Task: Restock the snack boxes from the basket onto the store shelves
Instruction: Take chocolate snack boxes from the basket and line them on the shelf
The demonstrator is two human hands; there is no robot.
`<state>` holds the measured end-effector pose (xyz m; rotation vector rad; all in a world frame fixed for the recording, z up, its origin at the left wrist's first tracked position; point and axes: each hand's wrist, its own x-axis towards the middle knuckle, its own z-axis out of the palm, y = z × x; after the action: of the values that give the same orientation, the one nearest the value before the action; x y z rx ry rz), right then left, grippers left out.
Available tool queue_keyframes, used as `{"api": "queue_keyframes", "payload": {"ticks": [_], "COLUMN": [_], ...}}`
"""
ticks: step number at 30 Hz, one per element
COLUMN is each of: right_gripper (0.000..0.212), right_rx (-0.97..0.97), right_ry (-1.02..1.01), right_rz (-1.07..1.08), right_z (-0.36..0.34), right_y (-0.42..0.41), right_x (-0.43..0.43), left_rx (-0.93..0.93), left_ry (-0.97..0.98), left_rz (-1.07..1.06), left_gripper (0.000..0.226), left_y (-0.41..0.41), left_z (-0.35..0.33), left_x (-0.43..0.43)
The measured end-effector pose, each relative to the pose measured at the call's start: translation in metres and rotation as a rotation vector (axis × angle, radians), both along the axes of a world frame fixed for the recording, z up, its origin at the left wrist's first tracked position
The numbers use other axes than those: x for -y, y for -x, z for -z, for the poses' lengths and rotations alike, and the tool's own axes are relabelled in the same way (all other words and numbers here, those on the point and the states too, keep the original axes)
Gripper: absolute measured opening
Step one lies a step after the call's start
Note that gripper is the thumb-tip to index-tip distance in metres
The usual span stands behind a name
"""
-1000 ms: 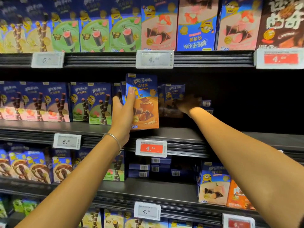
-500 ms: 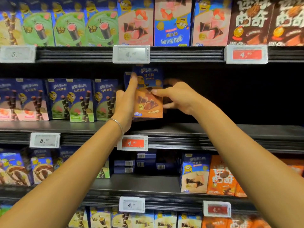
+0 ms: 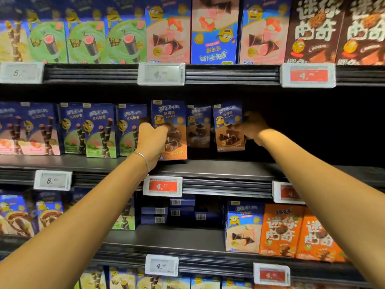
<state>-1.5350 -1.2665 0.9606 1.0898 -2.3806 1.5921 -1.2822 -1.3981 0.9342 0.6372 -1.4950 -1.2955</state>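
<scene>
- While green wafer-roll boxes [image 3: 100,132] stand at the left of the middle shelf [image 3: 218,166], the left hand [image 3: 153,142] grips an upright chocolate snack box [image 3: 169,113] just beside them;
- a second chocolate box [image 3: 198,126] stands further back, between the hands;
- the right hand [image 3: 253,126] clasps a third chocolate box [image 3: 226,119] by its right edge.

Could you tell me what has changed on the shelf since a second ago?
The right hand, earlier reaching deep into the shelf, now grips a second blue-and-orange snack box. The left hand still holds the first blue-and-orange box; the green-fronted boxes stay put.
</scene>
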Motion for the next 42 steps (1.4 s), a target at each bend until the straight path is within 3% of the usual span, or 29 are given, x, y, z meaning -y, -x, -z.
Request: {"api": "queue_keyframes", "payload": {"ticks": [18,27,31,34,37,39,40,42], "right_gripper": [0.034,0.047,0.028,0.015,0.016,0.016,0.029,0.044], "right_rx": [-0.140,-0.050,-0.261,-0.192,-0.084,-0.130,-0.126,-0.060], "right_ry": [-0.125,-0.105,0.053,0.170,0.070,0.041,0.024,0.025], "right_rz": [0.151,0.159,0.333,-0.005,-0.377,-0.407,-0.382,-0.333], "right_z": [0.017,0.016,0.001,-0.016,-0.018,-0.016,-0.017,-0.017], "right_y": [0.044,0.036,0.004,-0.048,-0.100,-0.112,-0.114,-0.109], "right_x": [0.045,0.048,0.035,0.030,0.026,0.024,0.023,0.023], "left_rx": [0.061,0.028,0.014,-0.025,-0.040,-0.022,0.019,0.223], "left_ry": [0.042,0.002,-0.041,-0.080,-0.121,-0.082,-0.031,0.184], "left_rz": [-0.049,-0.023,-0.002,0.038,0.085,0.159,0.176,0.118], "left_gripper": [0.034,0.032,0.027,0.023,0.018,0.009,0.011,0.030], "left_y": [-0.001,0.001,0.002,0.008,0.018,0.024,0.026,0.030], "left_z": [-0.002,-0.001,0.000,-0.006,-0.014,-0.020,-0.023,-0.028], "left_x": [-0.003,0.000,0.006,0.008,0.005,0.003,0.001,0.005]}}
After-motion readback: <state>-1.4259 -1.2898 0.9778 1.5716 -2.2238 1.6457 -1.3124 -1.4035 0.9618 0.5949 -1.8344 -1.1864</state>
